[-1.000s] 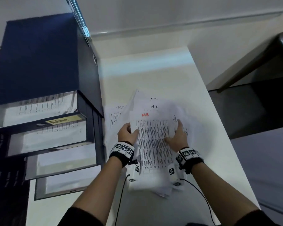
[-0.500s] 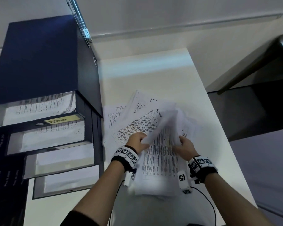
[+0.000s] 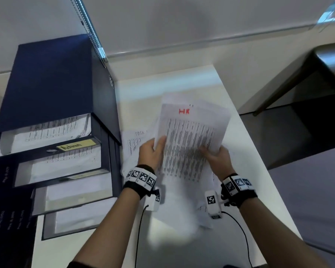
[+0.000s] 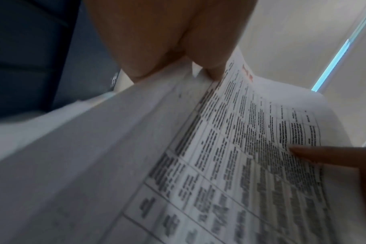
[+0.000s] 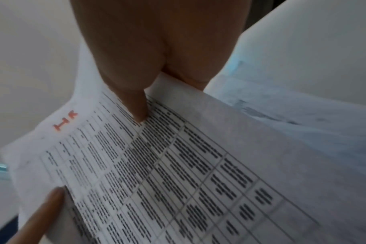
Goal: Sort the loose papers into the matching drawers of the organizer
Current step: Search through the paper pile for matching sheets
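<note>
Both hands hold up a small stack of printed sheets [image 3: 190, 136] above the white table [image 3: 246, 151]; the top sheet carries a red "HR" mark [image 3: 184, 111] and a table of text. My left hand [image 3: 153, 151] grips the stack's left edge, thumb on top [image 4: 211, 66]. At the right edge my right hand [image 3: 215, 157] pinches it, thumb on the print [image 5: 136, 109]. The dark blue drawer organizer [image 3: 52, 89] stands at the left with several drawers pulled out, one labelled "Admin" [image 3: 74, 146].
More loose papers lie on the table under the hands, one headed "TASK" [image 3: 137, 140]. The table's right edge drops to a dark floor. A dark bench [image 3: 321, 62] stands at the far right. Wrist cables trail toward the near table edge.
The hands gathered sheets from the spread pile and lifted them off the table; the HR sheet now sits on top, tilted up toward me.
</note>
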Action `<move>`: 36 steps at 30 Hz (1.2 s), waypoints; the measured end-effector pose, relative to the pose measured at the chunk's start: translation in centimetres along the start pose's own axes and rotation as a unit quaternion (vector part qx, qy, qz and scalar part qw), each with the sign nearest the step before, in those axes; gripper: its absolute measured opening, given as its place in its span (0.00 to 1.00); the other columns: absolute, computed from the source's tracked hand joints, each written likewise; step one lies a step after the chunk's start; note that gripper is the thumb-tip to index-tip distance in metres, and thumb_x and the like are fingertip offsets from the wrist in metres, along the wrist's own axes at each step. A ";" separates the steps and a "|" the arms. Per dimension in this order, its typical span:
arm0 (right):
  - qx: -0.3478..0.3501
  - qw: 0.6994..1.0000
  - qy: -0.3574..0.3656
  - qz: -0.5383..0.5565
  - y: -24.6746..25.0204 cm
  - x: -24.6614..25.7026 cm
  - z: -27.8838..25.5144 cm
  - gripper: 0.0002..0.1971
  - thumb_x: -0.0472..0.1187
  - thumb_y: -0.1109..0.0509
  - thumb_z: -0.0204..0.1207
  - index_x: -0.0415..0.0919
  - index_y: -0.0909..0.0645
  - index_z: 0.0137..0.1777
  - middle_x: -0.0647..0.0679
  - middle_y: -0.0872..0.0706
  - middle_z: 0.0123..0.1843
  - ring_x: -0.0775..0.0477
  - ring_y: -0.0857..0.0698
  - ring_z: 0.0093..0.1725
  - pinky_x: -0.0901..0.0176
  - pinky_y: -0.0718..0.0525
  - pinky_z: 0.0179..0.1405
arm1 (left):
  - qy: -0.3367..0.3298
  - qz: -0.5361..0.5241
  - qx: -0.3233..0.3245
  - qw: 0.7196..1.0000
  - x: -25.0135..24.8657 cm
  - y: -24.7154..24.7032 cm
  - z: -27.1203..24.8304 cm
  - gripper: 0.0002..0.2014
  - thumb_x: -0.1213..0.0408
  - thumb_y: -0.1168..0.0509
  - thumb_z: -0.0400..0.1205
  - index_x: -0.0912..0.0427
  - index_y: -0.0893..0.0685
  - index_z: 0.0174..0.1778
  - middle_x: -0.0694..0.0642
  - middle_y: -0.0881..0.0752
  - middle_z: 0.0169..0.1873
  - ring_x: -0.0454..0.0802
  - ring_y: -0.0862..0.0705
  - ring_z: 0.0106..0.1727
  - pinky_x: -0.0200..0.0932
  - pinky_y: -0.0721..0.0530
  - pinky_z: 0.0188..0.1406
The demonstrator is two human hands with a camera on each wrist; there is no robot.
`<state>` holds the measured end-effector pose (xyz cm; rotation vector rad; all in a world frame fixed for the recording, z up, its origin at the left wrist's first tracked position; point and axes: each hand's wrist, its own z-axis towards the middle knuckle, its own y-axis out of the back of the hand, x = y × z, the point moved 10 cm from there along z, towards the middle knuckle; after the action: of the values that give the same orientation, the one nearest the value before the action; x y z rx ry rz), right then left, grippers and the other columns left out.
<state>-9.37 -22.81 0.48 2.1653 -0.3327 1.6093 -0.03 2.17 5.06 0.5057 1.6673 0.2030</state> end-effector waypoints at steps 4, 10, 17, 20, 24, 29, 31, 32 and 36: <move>-0.010 0.994 0.104 0.036 -0.6 6.6 -0.3 0.19 0.44 0.22 0.75 0.37 0.17 0.63 0.45 0.09 0.57 0.47 0.10 0.57 0.50 0.11 0.53 | -0.056 -0.100 0.027 0.993 -4.9 2.5 -0.1 0.04 0.55 0.29 0.81 0.47 0.14 0.49 0.42 0.11 0.43 0.33 0.12 0.45 0.29 0.15 0.42; 0.006 0.990 0.124 -0.063 -1.7 5.7 -2.5 0.20 0.46 0.20 0.73 0.38 0.16 0.61 0.49 0.09 0.53 0.52 0.09 0.51 0.49 0.09 0.50 | -0.028 -0.048 0.011 0.998 -2.3 3.8 -1.0 0.18 0.58 0.21 0.73 0.64 0.13 0.53 0.46 0.10 0.36 0.31 0.16 0.36 0.34 0.13 0.37; -0.030 0.990 0.098 -0.094 -0.8 6.8 -3.3 0.14 0.44 0.26 0.79 0.38 0.16 0.61 0.52 0.11 0.53 0.49 0.11 0.55 0.66 0.15 0.47 | -0.021 -0.025 -0.014 0.999 -1.8 5.3 -1.7 0.18 0.47 0.26 0.77 0.60 0.11 0.46 0.49 0.12 0.35 0.40 0.16 0.33 0.42 0.11 0.40; -0.004 0.988 0.134 -0.076 -1.7 10.8 -4.0 0.14 0.45 0.29 0.81 0.40 0.17 0.63 0.53 0.11 0.56 0.51 0.12 0.57 0.53 0.12 0.55 | -0.040 -0.011 -0.064 0.997 -4.4 8.1 -2.7 0.22 0.46 0.28 0.78 0.59 0.25 0.30 0.49 0.28 0.24 0.40 0.32 0.23 0.37 0.29 0.24; 0.031 0.979 0.194 -0.049 -3.5 15.7 -5.5 0.22 0.38 0.31 0.82 0.47 0.29 0.74 0.54 0.12 0.59 0.55 0.11 0.57 0.51 0.11 0.57 | -0.038 -0.099 -0.079 0.991 -6.0 11.9 -4.0 0.34 0.36 0.29 0.75 0.55 0.23 0.70 0.51 0.14 0.62 0.47 0.15 0.61 0.49 0.15 0.61; 0.167 0.954 0.234 -0.087 -9.9 19.4 -9.2 0.40 0.36 0.32 0.83 0.58 0.51 0.86 0.57 0.19 0.70 0.73 0.18 0.62 0.78 0.22 0.59 | -0.009 -0.070 -0.020 0.997 -6.0 17.6 -7.6 0.31 0.61 0.35 0.86 0.51 0.40 0.83 0.46 0.20 0.70 0.43 0.18 0.67 0.48 0.21 0.70; 0.232 0.931 0.243 -0.141 -13.4 20.1 -10.8 0.34 0.36 0.31 0.82 0.55 0.39 0.85 0.58 0.24 0.77 0.80 0.29 0.69 0.76 0.31 0.72 | 0.046 -0.078 0.004 0.996 -3.9 20.0 -9.0 0.29 0.68 0.36 0.86 0.54 0.40 0.81 0.50 0.18 0.67 0.49 0.16 0.65 0.56 0.20 0.71; 0.258 0.923 0.237 -0.160 -15.1 20.1 -11.4 0.29 0.37 0.30 0.82 0.53 0.32 0.82 0.59 0.25 0.77 0.77 0.29 0.71 0.67 0.31 0.78 | 0.076 -0.084 0.010 0.994 -2.6 21.4 -9.8 0.28 0.70 0.36 0.85 0.55 0.38 0.79 0.51 0.16 0.65 0.51 0.15 0.63 0.60 0.20 0.70; 0.332 0.933 0.105 -0.084 -21.3 19.4 -13.1 0.21 0.34 0.29 0.80 0.47 0.18 0.72 0.51 0.17 0.71 0.52 0.18 0.70 0.43 0.23 0.75 | 0.124 -0.112 -0.025 0.986 0.5 27.8 -12.7 0.21 0.74 0.36 0.83 0.59 0.32 0.69 0.59 0.13 0.59 0.58 0.12 0.58 0.63 0.16 0.63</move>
<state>-5.55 3.21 18.06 2.3449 0.5297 2.0263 -6.58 28.94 18.25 0.2582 1.9423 0.1468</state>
